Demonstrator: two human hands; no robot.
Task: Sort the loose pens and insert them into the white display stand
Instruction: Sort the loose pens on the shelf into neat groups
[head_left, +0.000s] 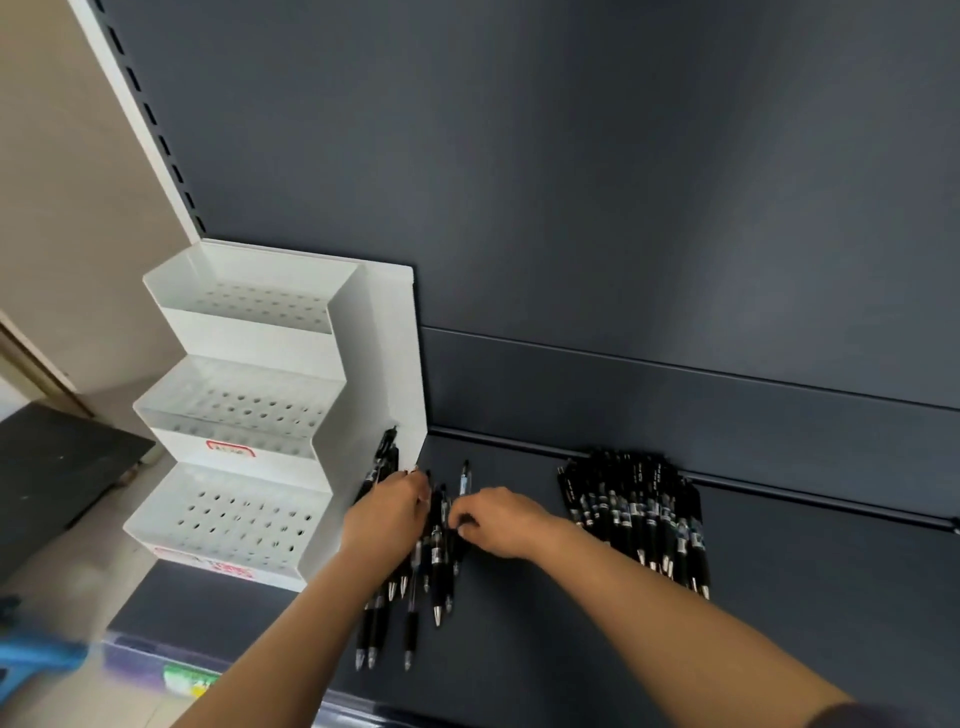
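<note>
— Stand first, on our far left: the white display stand (244, 410) sits at the end of the shelf (519, 649), its three stepped tiers full of holes and, as far as we can see, no pen in any of them yet.
— So nothing is inserted. What do we have just right of it?
— Our left hand (387, 512), fingers curled round a bunch of the pens (436, 561). Their top ends stick out above the knuckles beside the stand's side wall, and the tips fan out below the wrist on the shelf.
— We judge that grip keeps them pointing one way, ready for the holes.
— Likely. Next, our right hand (498, 522) lies just beside the left, fingertips bent onto the same bunch, seemingly pinching one pen to square it up.
— And further right?
— A second pile (634, 514) of black pens lies flat, well apart from both hands, untouched, near enough for us to reach.
</note>
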